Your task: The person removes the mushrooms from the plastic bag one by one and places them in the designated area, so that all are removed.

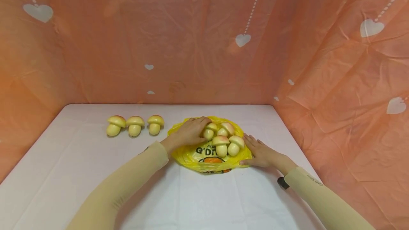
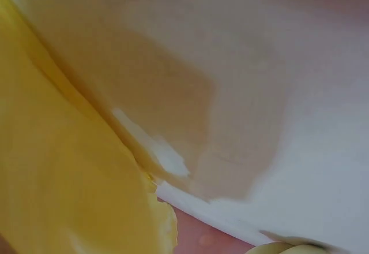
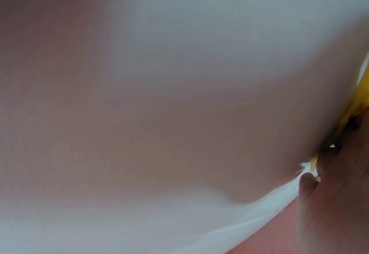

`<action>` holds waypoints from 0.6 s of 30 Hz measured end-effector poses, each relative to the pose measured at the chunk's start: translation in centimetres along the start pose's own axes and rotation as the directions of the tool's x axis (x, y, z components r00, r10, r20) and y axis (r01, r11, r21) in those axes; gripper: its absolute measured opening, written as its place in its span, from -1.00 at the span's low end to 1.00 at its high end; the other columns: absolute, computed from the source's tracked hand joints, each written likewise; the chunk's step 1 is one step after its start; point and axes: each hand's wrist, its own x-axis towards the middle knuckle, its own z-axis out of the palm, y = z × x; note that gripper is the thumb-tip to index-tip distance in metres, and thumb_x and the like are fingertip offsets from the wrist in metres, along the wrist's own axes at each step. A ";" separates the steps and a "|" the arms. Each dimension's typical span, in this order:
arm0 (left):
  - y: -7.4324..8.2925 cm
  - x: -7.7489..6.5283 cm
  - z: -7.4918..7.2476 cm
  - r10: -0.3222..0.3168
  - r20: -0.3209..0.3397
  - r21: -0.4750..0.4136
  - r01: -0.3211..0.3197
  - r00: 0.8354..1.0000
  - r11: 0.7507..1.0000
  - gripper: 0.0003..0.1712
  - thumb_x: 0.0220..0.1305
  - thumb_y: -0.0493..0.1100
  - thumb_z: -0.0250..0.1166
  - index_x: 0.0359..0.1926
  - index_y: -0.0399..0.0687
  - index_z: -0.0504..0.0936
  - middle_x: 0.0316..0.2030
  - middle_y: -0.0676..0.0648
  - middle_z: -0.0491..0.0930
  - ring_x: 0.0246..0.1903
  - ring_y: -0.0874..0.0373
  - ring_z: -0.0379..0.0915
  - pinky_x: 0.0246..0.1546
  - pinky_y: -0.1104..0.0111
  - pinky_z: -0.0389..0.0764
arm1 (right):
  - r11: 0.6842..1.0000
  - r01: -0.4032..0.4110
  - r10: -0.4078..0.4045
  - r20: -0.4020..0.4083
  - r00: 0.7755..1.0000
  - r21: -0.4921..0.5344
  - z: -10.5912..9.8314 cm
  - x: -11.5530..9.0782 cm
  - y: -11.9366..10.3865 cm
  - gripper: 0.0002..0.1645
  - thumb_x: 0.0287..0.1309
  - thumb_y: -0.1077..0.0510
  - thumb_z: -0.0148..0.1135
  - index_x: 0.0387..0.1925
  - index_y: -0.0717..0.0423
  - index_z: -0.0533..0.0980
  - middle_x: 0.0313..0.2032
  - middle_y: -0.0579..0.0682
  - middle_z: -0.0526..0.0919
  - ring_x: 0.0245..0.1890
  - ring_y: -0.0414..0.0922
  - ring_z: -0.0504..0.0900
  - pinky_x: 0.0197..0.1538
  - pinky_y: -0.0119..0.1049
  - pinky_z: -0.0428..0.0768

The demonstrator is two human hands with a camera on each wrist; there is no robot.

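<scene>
A yellow plastic bag (image 1: 188,156) with dark print and an orange picture lies spread on the table. Several pale yellow toy mushrooms with reddish-tinted caps rest on it, the front ones being a left mushroom (image 1: 221,146) and a right mushroom (image 1: 235,145). My left hand (image 1: 189,132) reaches over the bag's left side, its thumb and fingers around the leftmost mushroom (image 1: 209,132) there. At the bag's right edge, my right hand (image 1: 261,153) lies with fingers extended and thumb spread, touching the plastic. Yellow plastic (image 2: 69,167) fills the left of the left wrist view.
Three more mushrooms stand in a row at the back left: a left one (image 1: 115,126), a middle one (image 1: 135,126) and a right one (image 1: 155,125). A white cloth covers the table (image 1: 204,201). Orange curtains (image 1: 179,45) with white hearts hang behind and beside it.
</scene>
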 end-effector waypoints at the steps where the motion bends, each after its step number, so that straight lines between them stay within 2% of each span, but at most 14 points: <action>1: 0.0 0.0 0.0 0.001 -0.001 -0.003 -0.001 1.000 1.000 -0.17 0.29 0.02 0.49 0.44 -0.15 0.35 0.36 -0.17 0.46 0.35 -0.08 0.40 0.42 -0.03 0.35 | 1.000 0.002 -0.002 -0.004 1.000 0.002 0.0 0.0 0.0 0.33 0.31 -0.44 0.21 0.63 0.32 -0.16 0.65 0.25 -0.20 0.62 0.28 -0.17 0.58 0.28 -0.11; 8: 0.1 -0.5 -0.4 0.030 -0.030 -0.025 -0.030 0.999 0.999 -0.17 0.30 0.03 0.50 0.43 -0.17 0.35 0.35 -0.17 0.46 0.33 -0.07 0.41 0.42 -0.04 0.34 | 1.000 0.004 -0.004 -0.010 1.000 0.010 -0.2 -0.3 -0.2 0.32 0.32 -0.42 0.22 0.63 0.34 -0.14 0.64 0.27 -0.18 0.62 0.30 -0.15 0.57 0.29 -0.10; 14: 0.4 -1.4 -0.7 0.039 -0.055 -0.051 -0.042 0.998 0.998 -0.10 0.30 0.02 0.50 0.49 -0.22 0.30 0.44 -0.20 0.38 0.41 -0.09 0.34 0.46 -0.01 0.31 | 1.000 -0.004 0.004 -0.004 1.000 0.006 -0.2 -0.1 -0.3 0.32 0.31 -0.44 0.22 0.63 0.34 -0.14 0.64 0.28 -0.18 0.61 0.31 -0.15 0.57 0.30 -0.10; 18: 0.5 -2.1 -1.1 0.065 -0.099 -0.077 -0.073 0.993 0.994 -0.10 0.27 -0.02 0.53 0.48 -0.26 0.32 0.43 -0.23 0.38 0.41 -0.11 0.34 0.45 -0.01 0.33 | 1.000 0.000 0.001 -0.010 1.000 0.007 -0.2 -0.1 -0.2 0.32 0.31 -0.44 0.22 0.63 0.34 -0.13 0.64 0.28 -0.18 0.61 0.31 -0.15 0.57 0.30 -0.09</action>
